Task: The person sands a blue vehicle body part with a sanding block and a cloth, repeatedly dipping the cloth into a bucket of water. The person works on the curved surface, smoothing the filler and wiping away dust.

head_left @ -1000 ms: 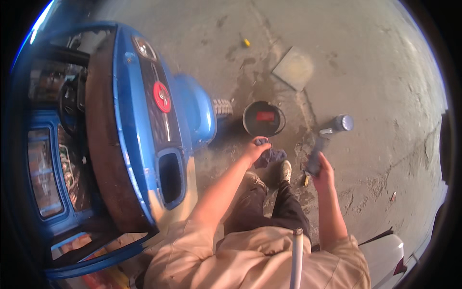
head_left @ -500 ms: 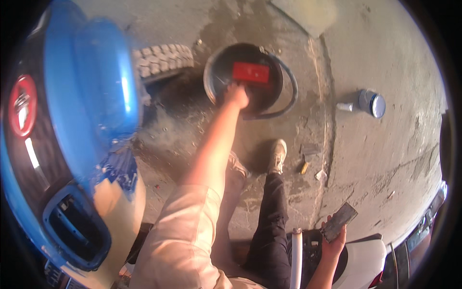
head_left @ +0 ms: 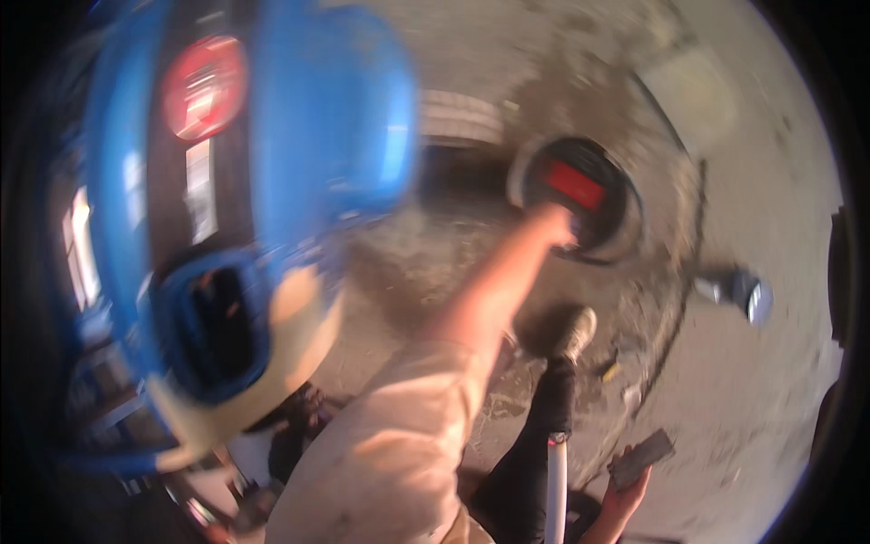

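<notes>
We note the left hand (head_left: 555, 223), a second ago apart from the bucket (head_left: 584, 150) with a dark cloth, now at its near rim; we judge the work has moved to the bucket, a red block (head_left: 575, 185) inside. Left grip: blurred; we cannot tell how closed, nor make out the cloth. Right hand (head_left: 625, 490): grip closed round a grey block (head_left: 642, 459), well apart from the bucket. Right forearm cut off.
</notes>
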`<state>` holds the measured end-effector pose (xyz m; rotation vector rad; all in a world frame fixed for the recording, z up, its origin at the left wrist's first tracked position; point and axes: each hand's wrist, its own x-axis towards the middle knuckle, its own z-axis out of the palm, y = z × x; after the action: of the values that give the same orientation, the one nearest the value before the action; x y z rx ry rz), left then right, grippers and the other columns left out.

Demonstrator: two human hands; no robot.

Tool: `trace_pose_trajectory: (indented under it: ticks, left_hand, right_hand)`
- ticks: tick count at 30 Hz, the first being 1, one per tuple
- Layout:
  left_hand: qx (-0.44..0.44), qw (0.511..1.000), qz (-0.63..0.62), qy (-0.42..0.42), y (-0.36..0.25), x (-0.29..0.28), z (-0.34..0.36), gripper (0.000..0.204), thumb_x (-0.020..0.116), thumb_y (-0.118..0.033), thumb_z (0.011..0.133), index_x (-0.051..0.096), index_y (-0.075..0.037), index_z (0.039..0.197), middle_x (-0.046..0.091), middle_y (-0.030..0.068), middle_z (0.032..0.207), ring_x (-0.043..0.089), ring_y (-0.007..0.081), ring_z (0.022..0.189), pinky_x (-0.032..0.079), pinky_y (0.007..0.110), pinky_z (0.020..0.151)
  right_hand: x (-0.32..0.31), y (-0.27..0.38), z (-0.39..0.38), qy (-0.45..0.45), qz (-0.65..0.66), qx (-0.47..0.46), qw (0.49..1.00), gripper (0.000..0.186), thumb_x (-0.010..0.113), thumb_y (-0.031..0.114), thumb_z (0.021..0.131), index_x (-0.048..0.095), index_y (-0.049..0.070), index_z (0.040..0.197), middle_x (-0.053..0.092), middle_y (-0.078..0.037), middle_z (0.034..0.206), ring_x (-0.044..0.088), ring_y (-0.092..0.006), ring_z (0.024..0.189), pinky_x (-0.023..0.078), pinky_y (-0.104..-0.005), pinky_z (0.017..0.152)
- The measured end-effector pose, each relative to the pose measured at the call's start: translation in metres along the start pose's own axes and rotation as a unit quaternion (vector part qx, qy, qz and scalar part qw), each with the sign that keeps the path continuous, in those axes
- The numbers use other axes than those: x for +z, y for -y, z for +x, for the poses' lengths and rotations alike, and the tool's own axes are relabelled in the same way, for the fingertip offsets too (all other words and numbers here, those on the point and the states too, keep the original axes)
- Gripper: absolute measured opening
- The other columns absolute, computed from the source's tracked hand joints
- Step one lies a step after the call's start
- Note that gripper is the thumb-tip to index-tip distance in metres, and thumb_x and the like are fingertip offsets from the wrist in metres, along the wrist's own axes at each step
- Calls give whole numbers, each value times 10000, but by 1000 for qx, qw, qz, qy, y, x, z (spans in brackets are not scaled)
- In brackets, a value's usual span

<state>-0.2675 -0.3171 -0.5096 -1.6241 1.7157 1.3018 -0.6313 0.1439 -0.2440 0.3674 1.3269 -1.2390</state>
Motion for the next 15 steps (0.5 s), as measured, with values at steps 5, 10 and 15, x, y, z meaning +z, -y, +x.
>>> trace_pose_trajectory:
  ticks: [5,10,15]
  left_hand:
    - [32,989,-23,-140,-55,-67,-148,358,827,-303,693,781,-126,1001,770,146,978,748,346,953,606,470,862]
    - [-4,961,-117,-251,-63,-81,-297,433,816,-313,711,745,-131,1098,751,151,1070,720,345,1048,582,487,902]
    - [30,964,-112,-241,-84,-94,-423,435,832,-291,700,737,-114,1087,740,186,1022,717,365,1016,570,479,924]
  right_hand:
    - [88,34,-30,-54,-96,31,993,574,576,417,1029,571,-7,1415,628,-217,1372,615,-355,1238,488,-580,1058]
    - [123,56,-53,58,-108,57,991,521,572,370,1017,587,9,1391,668,-182,1266,642,-361,1149,549,-546,959]
    - [3,60,10,188,-94,27,977,678,646,544,1000,497,130,1516,617,-90,1408,611,-297,1247,545,-447,956]
